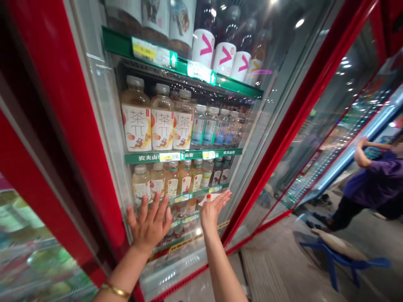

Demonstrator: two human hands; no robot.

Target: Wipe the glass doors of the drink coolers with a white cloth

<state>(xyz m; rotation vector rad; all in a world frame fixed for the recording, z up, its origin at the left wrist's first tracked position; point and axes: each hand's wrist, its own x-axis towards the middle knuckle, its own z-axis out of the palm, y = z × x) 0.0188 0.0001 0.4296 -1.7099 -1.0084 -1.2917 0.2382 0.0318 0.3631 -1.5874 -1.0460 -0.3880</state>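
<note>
Left hand (pixel 149 224) open, flat on red-framed glass cooler door (pixel 75 126) | right hand (pixel 212 212) open, apart, white paper slip (pixel 208 199) by fingertips | you hold nothing | bottled peach tea (pixel 137 115) shelved behind glass, none out

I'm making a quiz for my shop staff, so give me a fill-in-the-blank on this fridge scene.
The bracelet on the left hand is ____.
The door frame is ____.
The shelf above the hands has ____ peach-labelled tea bottles in front.
The person at right is dressed in ____.

gold; red; three; purple
</note>
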